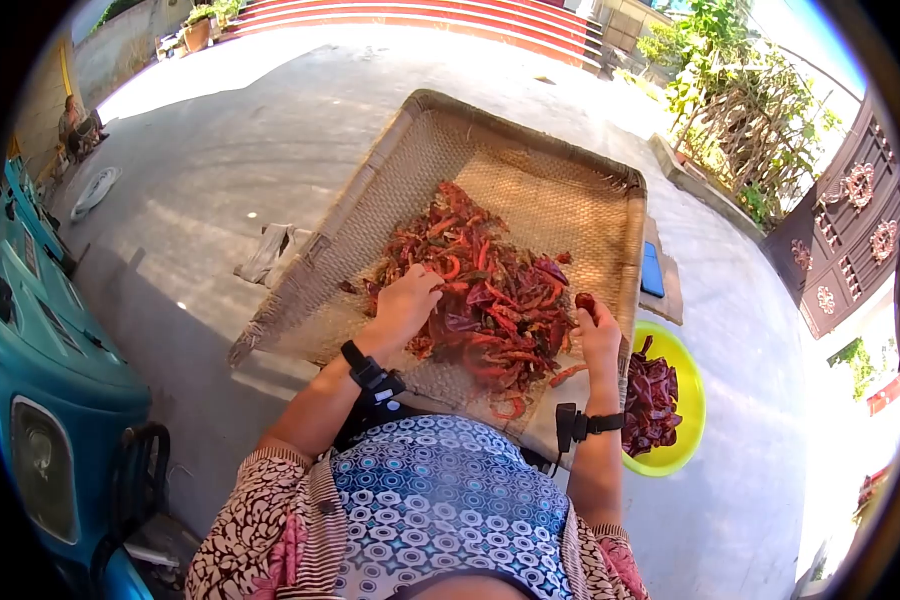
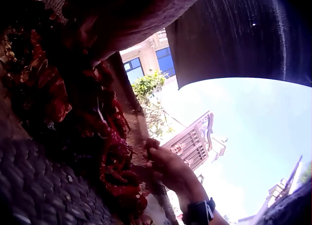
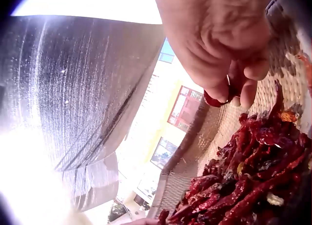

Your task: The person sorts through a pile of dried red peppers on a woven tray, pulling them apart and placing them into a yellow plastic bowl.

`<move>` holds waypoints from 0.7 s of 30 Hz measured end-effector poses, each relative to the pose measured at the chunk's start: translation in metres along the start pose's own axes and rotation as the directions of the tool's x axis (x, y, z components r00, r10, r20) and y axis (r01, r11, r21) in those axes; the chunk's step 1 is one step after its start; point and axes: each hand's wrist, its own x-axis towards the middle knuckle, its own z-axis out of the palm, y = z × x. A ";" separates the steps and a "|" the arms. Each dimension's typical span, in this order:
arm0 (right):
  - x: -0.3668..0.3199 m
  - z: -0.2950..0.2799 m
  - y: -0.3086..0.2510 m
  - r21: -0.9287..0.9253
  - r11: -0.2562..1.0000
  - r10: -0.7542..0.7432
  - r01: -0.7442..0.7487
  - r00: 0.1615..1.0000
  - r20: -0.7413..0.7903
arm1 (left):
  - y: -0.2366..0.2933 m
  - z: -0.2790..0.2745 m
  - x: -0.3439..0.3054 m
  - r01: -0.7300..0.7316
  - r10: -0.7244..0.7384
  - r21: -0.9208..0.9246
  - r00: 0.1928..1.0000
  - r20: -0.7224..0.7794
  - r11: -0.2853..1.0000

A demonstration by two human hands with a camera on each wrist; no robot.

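Note:
A heap of dried red chillies (image 1: 490, 310) lies on a large woven tray (image 1: 550, 200). My left hand (image 1: 407, 303) is at the heap's left side, its fingertips against the chillies; whether it holds one is hidden. Over the tray's right side, my right hand (image 1: 598, 335) pinches a dark red chilli (image 1: 585, 301) between thumb and fingers. The right wrist view shows that chilli (image 3: 222, 96) partly covered by the fingers, above the heap (image 3: 243, 171). In the left wrist view the left hand (image 2: 122, 25) is a dark shape close to the chillies.
A yellow-green bowl (image 1: 691, 400) with dark red chillies stands right of the tray. A blue phone-like object (image 1: 652, 270) lies on cardboard beyond the tray's right edge. A teal vehicle (image 1: 60, 360) stands at the left. A person (image 1: 78, 130) sits in the far left background.

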 end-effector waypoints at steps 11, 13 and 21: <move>-0.017 -0.066 0.018 0.939 0.265 0.339 -0.221 0.933 0.124 | -0.006 -0.011 0.006 0.251 -0.188 0.145 0.918 -0.349 0.957; -0.007 -0.047 0.008 0.788 0.547 0.268 -0.283 0.951 0.156 | -0.002 -0.005 0.005 0.152 -0.042 0.278 0.931 -0.363 0.949; 0.075 0.050 0.006 -0.391 0.918 -0.055 0.073 0.997 0.056 | 0.029 0.025 -0.019 -0.372 0.367 0.102 0.928 0.066 0.923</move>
